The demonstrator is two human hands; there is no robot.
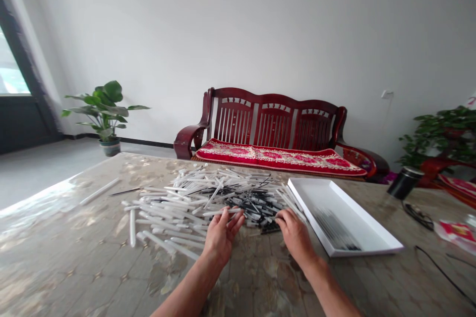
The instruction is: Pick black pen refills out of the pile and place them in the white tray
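Note:
My left hand is turned palm up, with its thumb and fingers closed on a white pen-like tube. To its left and beyond it spreads a heap of similar white tubes. My right hand is closed with its fingertips pinched at the right edge of a pile of slim black and clear pen-like pieces. Whatever those fingertips hold, if anything, is too small to make out. Right of this hand stands a shallow white box, with several slender translucent sticks with dark ends lying inside.
The patterned table carries a lone white tube and a thin dark stick on the left. A black cylinder, a dark cable and a red-and-white packet lie right. Behind stands a wooden bench.

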